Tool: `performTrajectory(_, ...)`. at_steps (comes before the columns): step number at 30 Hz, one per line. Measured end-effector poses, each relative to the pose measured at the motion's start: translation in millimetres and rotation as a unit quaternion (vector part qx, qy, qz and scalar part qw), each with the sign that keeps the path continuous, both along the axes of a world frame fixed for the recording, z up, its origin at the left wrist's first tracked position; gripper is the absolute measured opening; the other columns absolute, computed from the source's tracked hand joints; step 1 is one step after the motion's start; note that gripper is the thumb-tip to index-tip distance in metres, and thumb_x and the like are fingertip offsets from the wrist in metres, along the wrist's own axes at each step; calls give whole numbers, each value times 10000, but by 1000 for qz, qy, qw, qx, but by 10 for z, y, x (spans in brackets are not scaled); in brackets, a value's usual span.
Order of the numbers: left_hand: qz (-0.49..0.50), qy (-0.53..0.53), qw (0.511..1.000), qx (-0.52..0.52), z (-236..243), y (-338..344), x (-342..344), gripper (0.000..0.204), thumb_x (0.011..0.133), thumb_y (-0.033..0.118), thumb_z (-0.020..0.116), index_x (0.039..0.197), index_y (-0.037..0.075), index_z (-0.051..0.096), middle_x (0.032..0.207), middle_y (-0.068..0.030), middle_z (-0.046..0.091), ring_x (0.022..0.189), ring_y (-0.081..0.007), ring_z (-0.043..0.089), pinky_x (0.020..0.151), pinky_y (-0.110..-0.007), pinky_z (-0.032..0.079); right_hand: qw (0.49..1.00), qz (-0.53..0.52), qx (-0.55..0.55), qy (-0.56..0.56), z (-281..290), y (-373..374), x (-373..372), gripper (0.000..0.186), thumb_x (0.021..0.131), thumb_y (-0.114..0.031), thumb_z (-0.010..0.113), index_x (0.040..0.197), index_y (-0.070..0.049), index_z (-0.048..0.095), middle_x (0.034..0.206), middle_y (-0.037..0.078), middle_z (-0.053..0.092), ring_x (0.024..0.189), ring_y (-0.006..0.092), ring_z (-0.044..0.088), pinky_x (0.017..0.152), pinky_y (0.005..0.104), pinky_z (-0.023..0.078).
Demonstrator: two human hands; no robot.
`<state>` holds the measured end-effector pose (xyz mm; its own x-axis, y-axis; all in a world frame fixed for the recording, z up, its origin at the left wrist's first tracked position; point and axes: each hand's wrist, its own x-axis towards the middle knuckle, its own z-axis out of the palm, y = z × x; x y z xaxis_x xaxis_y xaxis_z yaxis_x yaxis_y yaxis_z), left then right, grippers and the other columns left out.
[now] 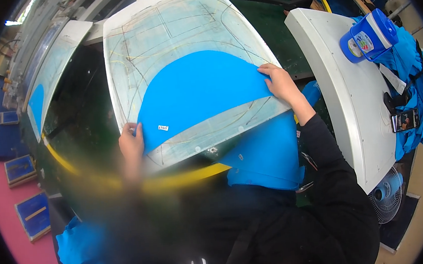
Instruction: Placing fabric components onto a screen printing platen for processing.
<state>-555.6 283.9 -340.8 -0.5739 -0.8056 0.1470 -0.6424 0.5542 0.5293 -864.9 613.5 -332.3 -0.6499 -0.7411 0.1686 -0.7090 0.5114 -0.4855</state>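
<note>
A half-moon-shaped blue fabric piece (202, 87) with a small white label lies on a pale, line-marked board (162, 28). At its lower left corner, my left hand (132, 144) has fingers and thumb closed on the edge. My right hand (285, 85) holds the opposite corner between its fingers and thumb, close to the board's right side. Between the two hands the cloth looks flat. More blue fabric (268, 152) hangs over my lap, below the board's near edge. Part of my left forearm is blurred.
On the right, a white curved panel (324, 72) carries a blue bucket (368, 37) and a phone (405, 120), beside heaped blue cloth (413, 84). A fan (387, 197) stands below it. Another board (57, 70) is at left. A yellow strip (190, 176) curves before me.
</note>
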Motion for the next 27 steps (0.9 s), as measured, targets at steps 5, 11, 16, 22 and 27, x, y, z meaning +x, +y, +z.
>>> performTrajectory(5,23,-131,990,-33,111,12,253,235,804,291,652,902,89,582,565,-69,541,511,-243,543,493,-360,409,994,-79,54,61,27,260,88,327,746,32,529,1063,-2,598,1145,134,557,1008,317,562,838,389,469)
performTrajectory(11,-77,-42,983,-164,106,334,12,521,768,245,668,1202,34,470,1044,-137,573,986,-322,535,822,-410,434,987,-96,-28,128,-152,39,425,397,763,-72,571,1158,-45,536,1250,141,487,1097,344,492,933,445,396)
performTrajectory(16,-207,-103,962,-146,-72,620,-495,686,848,441,536,1403,133,277,1478,-85,223,1369,-315,155,1038,-616,107,986,93,-3,139,-318,-893,874,538,856,-264,535,1348,-115,375,1436,119,294,1317,308,278,1054,512,228)
performTrajectory(22,-205,-145,959,-132,-193,630,-609,702,855,506,485,1421,158,258,1500,-67,172,1383,-292,129,1039,-619,93,987,-27,63,143,-455,-589,258,576,910,-422,410,1394,-130,303,1474,114,220,1359,312,186,1078,529,146)
performTrajectory(27,-204,-132,962,-123,-193,630,-496,737,834,505,517,1420,141,258,1500,-75,166,1383,-284,124,1061,-583,99,968,-181,107,140,-416,-3,53,646,884,-438,455,1385,-64,294,1459,163,229,1349,336,198,1069,541,151)
